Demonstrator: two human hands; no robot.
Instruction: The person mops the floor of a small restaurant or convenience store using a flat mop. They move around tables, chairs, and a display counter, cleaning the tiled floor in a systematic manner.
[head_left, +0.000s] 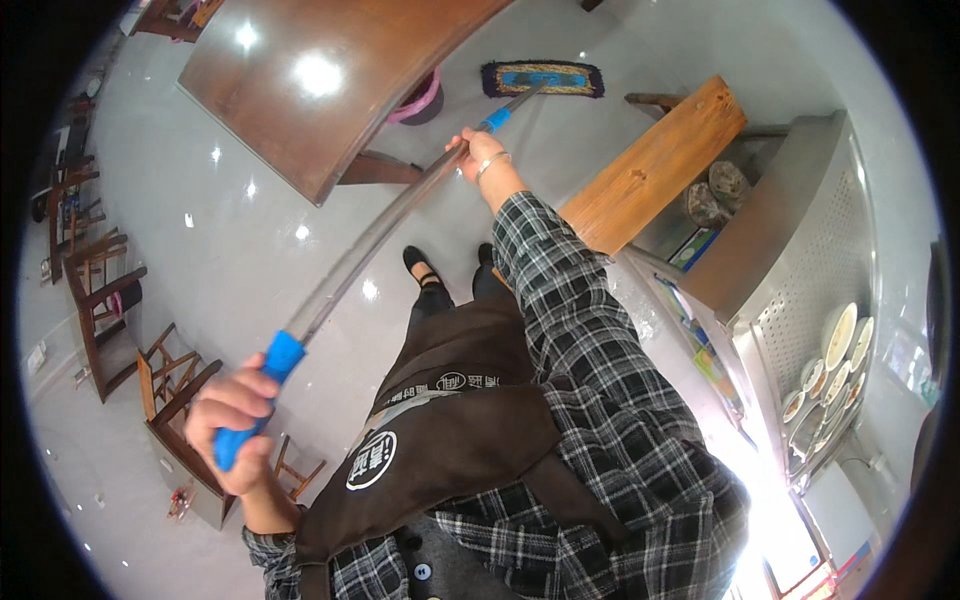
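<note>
A flat mop with a metal pole (375, 241) slants across the view, and both my hands are on it. At its upper end my left hand (238, 420) wraps around the blue plastic grip (283, 360). Farther down the pole, just short of the blue collar (496, 120), my right hand (480, 154) is closed around the metal. A bracelet circles that wrist. The mop head (542, 79), dark-fringed with a tan and blue middle, rests flat on the grey floor (315, 277) ahead of me.
A brown wooden table (300, 112) stands ahead to the left, with a pink-rimmed bin (420, 105) beneath its edge. On the right are a wooden bench (656, 169) and a perforated metal counter (810, 240) holding several dishes (838, 335). Wooden stools (169, 367) line the left.
</note>
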